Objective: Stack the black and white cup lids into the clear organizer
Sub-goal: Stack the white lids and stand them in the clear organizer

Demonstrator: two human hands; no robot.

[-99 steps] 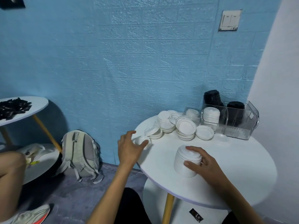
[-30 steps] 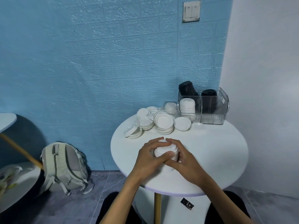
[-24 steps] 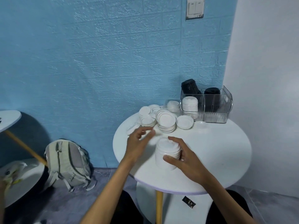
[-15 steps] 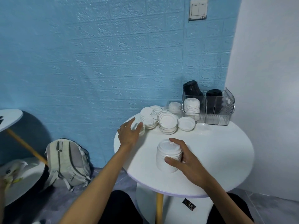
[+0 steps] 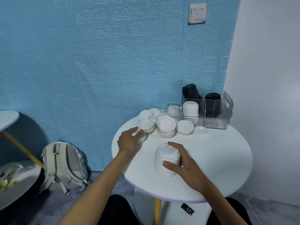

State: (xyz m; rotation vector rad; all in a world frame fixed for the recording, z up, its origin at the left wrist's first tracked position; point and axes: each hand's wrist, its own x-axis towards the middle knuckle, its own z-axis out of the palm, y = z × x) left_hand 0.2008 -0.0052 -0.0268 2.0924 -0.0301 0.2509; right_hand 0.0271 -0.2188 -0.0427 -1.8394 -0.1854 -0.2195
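On the round white table [image 5: 219, 161] my right hand [image 5: 183, 164] grips a tall stack of white lids [image 5: 166, 158] near the front. My left hand [image 5: 128, 140] reaches over a small pile of white lids [image 5: 142, 137] at the table's left edge, fingers on the top lid. More loose white lid piles [image 5: 165, 125] lie behind. The clear organizer [image 5: 215, 117] stands at the back right, with white lids [image 5: 190, 108] in its left compartment and black lids [image 5: 211, 101] in the others.
A blue brick-pattern wall runs behind the table and a white wall stands close on the right. A grey backpack [image 5: 65, 166] leans on the floor to the left. Another white table [image 5: 8, 117] with a wooden leg is at far left.
My left hand left the tall stack and moved left and back to the small lid pile at the table's edge. My right hand kept its hold on the tall stack.
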